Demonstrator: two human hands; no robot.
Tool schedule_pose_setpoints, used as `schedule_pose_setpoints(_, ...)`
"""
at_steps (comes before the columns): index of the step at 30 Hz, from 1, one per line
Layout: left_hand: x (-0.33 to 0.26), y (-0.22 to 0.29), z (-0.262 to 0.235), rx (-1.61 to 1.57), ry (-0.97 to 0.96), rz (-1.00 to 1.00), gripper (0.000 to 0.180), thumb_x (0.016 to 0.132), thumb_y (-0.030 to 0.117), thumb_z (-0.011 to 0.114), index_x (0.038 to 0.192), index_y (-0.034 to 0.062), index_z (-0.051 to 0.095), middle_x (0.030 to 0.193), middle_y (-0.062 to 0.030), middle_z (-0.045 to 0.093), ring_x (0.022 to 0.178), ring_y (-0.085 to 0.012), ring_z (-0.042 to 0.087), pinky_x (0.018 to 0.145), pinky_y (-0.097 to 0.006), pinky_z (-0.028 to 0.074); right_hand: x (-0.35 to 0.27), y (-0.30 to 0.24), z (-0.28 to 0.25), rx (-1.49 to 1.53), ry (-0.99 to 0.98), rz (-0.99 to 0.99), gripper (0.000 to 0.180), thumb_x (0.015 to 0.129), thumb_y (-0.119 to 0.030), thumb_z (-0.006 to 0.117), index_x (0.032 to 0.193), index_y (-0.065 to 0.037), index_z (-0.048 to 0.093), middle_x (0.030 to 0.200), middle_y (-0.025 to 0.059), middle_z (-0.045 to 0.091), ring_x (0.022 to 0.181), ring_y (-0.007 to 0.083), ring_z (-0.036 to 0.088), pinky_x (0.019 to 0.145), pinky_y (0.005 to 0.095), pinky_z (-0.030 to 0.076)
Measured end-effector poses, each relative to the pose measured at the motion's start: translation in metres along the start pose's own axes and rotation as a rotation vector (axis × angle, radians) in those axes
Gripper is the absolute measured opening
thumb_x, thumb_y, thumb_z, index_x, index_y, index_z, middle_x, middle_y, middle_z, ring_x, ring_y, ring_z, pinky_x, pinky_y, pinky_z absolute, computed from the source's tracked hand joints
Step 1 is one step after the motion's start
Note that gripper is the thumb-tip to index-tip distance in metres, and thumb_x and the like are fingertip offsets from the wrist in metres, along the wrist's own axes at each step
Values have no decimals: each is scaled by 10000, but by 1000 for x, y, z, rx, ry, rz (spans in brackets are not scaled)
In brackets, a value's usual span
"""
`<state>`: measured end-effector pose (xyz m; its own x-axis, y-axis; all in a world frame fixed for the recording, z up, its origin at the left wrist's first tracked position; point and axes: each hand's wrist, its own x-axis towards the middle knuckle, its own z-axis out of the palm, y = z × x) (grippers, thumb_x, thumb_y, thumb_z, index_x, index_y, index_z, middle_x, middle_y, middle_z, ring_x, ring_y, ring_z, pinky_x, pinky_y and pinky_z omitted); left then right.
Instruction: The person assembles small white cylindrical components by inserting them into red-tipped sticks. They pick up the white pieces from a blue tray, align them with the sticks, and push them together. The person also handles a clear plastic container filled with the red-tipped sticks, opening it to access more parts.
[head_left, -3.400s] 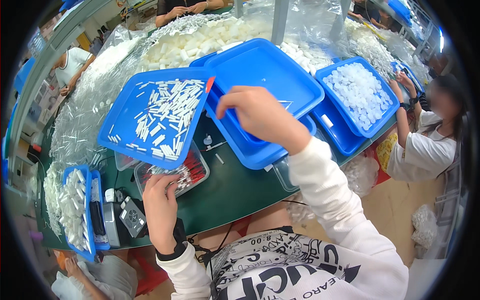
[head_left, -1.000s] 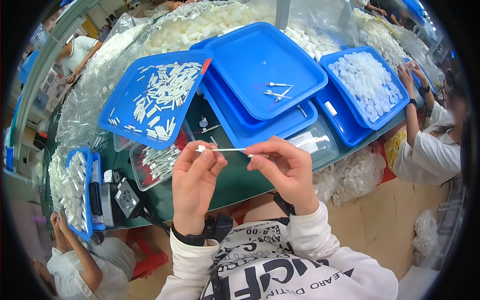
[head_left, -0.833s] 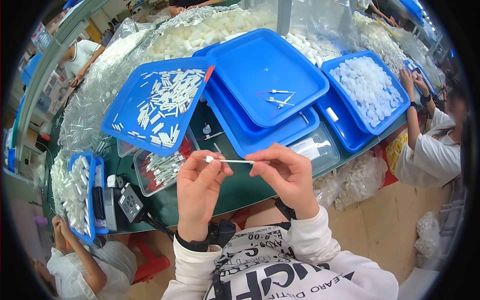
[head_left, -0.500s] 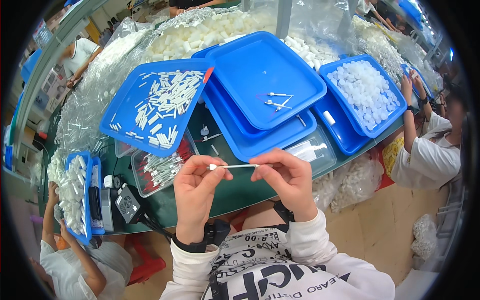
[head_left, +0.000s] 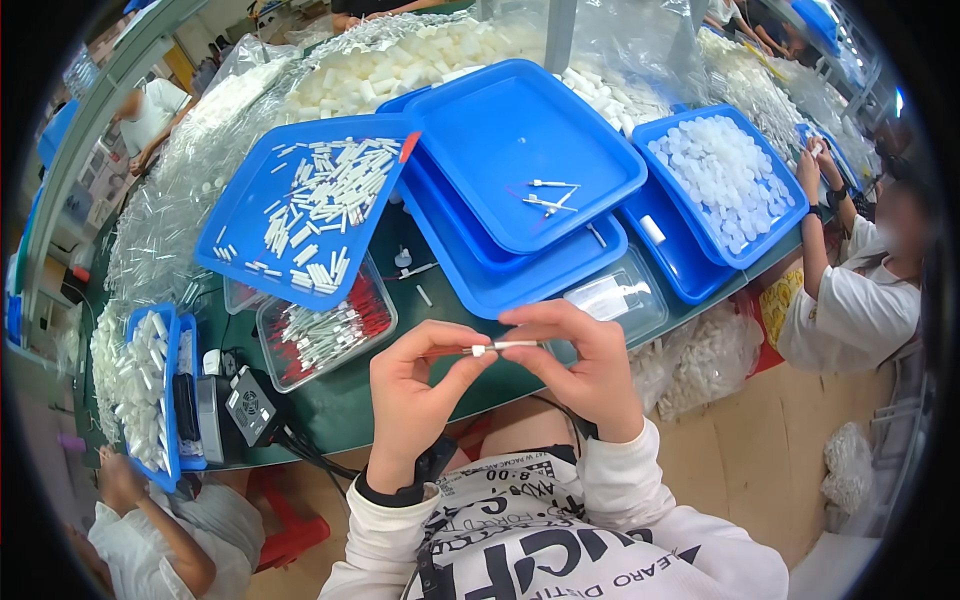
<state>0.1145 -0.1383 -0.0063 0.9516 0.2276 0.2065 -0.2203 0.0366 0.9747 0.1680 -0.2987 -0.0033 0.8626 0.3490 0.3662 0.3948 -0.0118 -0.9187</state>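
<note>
Near the table's front edge, my left hand [head_left: 412, 392] and my right hand [head_left: 592, 372] meet over a slim white tube [head_left: 515, 344] with a small white connector and thin red wire at its left end. The fingers of my left hand pinch the wire just left of the connector. Between thumb and forefinger, my right hand grips the tube's right part. Just beyond my left hand, a clear plastic box [head_left: 385, 318] holds several white pieces with red wires. A blue tray [head_left: 235, 225] behind it carries many short white tubes.
Stacked blue trays [head_left: 480, 125], the top one bearing several wired parts, stand ahead. At right is a tray of translucent white caps [head_left: 720, 170]. A black power unit [head_left: 250, 405] sits at left. Co-workers sit at both sides; bulk white parts [head_left: 400, 65] line the back.
My hands have moved slightly right and closer together. The tube's connector end now sits between them, with red wire showing at my left fingers. The left co-worker's hands have moved down.
</note>
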Motion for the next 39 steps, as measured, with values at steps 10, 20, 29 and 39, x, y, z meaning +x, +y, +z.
schedule_pose_setpoints(10,-2,5,0,175,-29,16,97,719,-30,717,810,-5,694,809,-77,667,734,-128,620,669,-235,466,-5,12,0,-137,18,-224,112,732,-18,714,833,-41,672,723,74,647,614,194,608,543,274,460)
schedule_pose_setpoints(20,-5,8,-9,355,-48,50,104,708,-13,723,807,12,698,787,-80,662,718,-140,626,635,-235,475,-5,7,-5,5,-58,-61,132,747,-31,713,879,-27,703,755,76,684,652,155,637,574,246,471)
schedule_pose_setpoints(29,-6,6,-14,341,-58,62,118,697,-54,712,804,-10,684,815,-105,659,729,-149,625,658,-247,478,-5,15,-2,79,-144,32,102,766,-51,705,856,-4,696,771,86,690,683,150,658,620,236,487)
schedule_pose_setpoints(39,-8,12,-74,1122,331,197,221,711,25,698,925,8,649,881,-119,628,805,-270,586,728,-333,454,46,19,-24,-169,-8,127,119,814,-88,671,859,22,662,788,84,691,729,133,661,682,243,510)
